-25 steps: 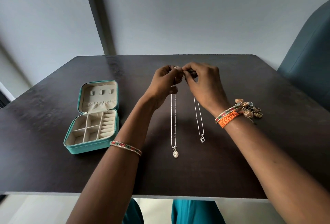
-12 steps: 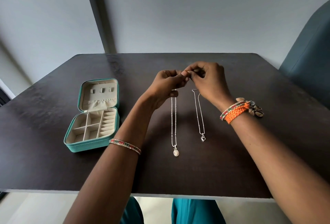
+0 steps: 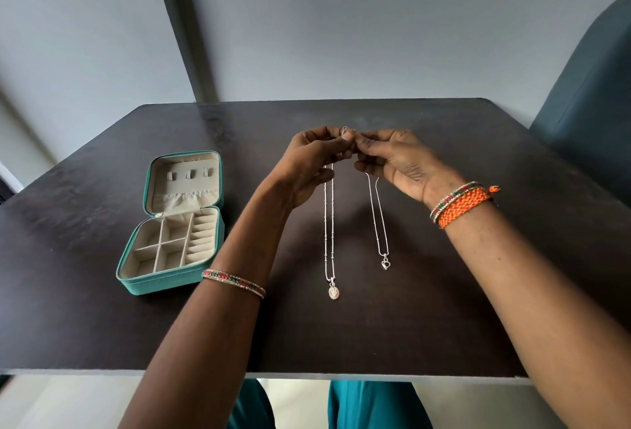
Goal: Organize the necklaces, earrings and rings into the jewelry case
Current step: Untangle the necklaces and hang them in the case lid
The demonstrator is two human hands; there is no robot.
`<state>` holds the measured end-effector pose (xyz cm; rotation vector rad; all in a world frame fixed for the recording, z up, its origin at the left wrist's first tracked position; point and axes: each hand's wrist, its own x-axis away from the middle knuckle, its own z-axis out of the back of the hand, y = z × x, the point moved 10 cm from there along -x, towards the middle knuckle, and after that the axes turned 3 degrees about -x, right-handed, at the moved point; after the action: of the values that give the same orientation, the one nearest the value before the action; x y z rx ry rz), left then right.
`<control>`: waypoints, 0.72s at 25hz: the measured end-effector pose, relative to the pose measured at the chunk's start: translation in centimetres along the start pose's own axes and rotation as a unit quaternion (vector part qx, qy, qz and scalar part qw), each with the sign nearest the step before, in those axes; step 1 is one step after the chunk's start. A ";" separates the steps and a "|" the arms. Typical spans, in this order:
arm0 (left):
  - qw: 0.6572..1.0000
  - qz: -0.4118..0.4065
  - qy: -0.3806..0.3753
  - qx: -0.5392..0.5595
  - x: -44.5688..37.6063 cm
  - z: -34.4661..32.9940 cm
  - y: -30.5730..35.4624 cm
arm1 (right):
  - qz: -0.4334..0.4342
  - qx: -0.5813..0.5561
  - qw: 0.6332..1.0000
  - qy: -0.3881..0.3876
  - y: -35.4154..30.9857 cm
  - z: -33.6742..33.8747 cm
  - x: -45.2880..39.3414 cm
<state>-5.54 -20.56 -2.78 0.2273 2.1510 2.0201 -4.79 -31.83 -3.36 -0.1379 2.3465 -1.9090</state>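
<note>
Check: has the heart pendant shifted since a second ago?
No. The heart pendant lies where it did, same offset from the jewelry case.

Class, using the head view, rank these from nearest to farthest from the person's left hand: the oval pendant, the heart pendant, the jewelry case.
From the left hand:
1. Heart pendant, below and to its right.
2. Oval pendant, almost straight below, nearer the table's front edge.
3. Jewelry case, open, far to its left.

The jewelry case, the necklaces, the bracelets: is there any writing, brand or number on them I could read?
None: no readable text anywhere.
Jewelry case: no label shows.
Oval pendant: pattern too small to read.
Heart pendant: nothing written.
Orange bracelet: woven pattern only.
</note>
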 end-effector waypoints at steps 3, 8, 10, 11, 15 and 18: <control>1.000 0.019 0.003 0.018 0.0 0.1 -0.1 | 0.001 0.031 1.000 -0.004 -0.3 0.2 0.1; 0.992 0.066 0.079 0.066 0.6 2.2 -0.4 | 0.027 0.105 0.994 -0.001 -1.8 -0.6 0.5; 0.991 0.034 0.121 0.039 1.4 3.4 0.6 | 0.070 0.144 0.987 0.013 -3.0 -1.3 0.9; 0.991 0.020 0.128 0.035 1.9 3.5 1.0 | 0.089 0.152 0.984 0.021 -3.6 -1.7 1.1; 0.972 -0.061 0.180 -0.136 5.2 3.7 3.2 | 0.119 0.137 0.983 0.037 -3.9 -3.2 2.5; 0.943 -0.090 0.217 -0.235 7.5 3.8 4.1 | 0.171 0.179 0.967 0.060 -4.5 -4.3 4.2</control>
<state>-11.95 -14.86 0.83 -0.5045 1.7187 2.5618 -9.53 -29.15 1.75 0.3968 1.8843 -2.1579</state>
